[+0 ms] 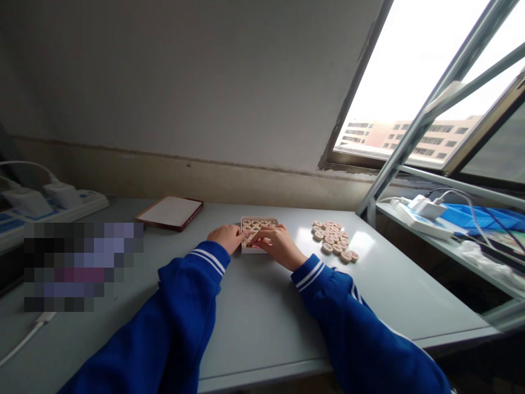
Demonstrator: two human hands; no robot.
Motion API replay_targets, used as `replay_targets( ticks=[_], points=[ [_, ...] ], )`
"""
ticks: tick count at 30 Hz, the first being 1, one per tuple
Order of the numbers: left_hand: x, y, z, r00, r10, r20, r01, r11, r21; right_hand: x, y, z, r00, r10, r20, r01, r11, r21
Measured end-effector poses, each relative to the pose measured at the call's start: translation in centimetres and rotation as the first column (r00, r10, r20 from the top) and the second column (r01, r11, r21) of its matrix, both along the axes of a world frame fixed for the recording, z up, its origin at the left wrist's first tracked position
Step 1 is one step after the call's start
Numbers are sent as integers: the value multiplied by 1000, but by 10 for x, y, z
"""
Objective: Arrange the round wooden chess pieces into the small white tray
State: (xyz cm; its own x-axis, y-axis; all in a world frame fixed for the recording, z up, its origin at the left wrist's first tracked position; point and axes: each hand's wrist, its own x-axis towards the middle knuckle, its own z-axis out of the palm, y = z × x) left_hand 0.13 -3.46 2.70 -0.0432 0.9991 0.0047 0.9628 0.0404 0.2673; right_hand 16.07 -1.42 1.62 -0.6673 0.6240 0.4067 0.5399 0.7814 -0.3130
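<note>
Left hand (225, 239) and right hand (279, 247), fingers narrowed over a box (260, 218) of xiangqi pieces (254, 230) on a grey table (295, 216), whether either holds a piece unclear, while more pieces (331, 241) lie heaped just right.

Left hand (225, 238) and right hand (279, 246) angle inward — almost touching each other.

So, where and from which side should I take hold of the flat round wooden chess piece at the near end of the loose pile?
Pinch the rim of the flat round wooden chess piece, coming from above and the near side with your right hand. It lies flat at the edge of the loose pile, so its rim looks free there, and that hand is closest.
</note>
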Motion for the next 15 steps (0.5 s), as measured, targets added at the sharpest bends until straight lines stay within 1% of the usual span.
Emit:
replay_targets(
  ticks=[3,4,6,7,8,9,10,11,12,13,15],
  points=[
    [-2,1,1,1000,-8,1,8,999,-37,6,1,10,998,-48,28,48,999,16],
    [-3,2,1,1000,-14,4,15,999,-45,13,3,17,995,-88,54,86,995,46],
    [-4,3,1,1000,-21,13,22,998,-55,36,8,32,969,-213,124,200,973,112],
    [-5,3,1,1000,-21,19,22,998,-62,51,11,39,942,-290,167,272,955,121],
    [-5,3,0,1000,-19,24,20,997,-70,68,14,45,904,-373,210,359,928,103],
    [-6,4,0,1000,-16,27,18,997,-77,86,18,50,860,-438,261,438,897,63],
    [-6,4,0,1000,-15,28,18,996,-83,102,21,53,811,-474,342,501,865,12],
    [-6,4,0,999,-17,29,19,996,-87,117,23,55,775,-474,417,537,843,-40],
    [-6,4,-1,999,-19,30,22,996,-87,129,26,55,751,-448,485,555,826,-97],
    [-7,4,-1,999,-21,31,24,996,-85,137,27,53,738,-417,530,561,816,-138],
    [-6,4,-1,999,-20,29,22,997,-77,144,30,47,733,-363,575,551,813,-190]
  ],
)
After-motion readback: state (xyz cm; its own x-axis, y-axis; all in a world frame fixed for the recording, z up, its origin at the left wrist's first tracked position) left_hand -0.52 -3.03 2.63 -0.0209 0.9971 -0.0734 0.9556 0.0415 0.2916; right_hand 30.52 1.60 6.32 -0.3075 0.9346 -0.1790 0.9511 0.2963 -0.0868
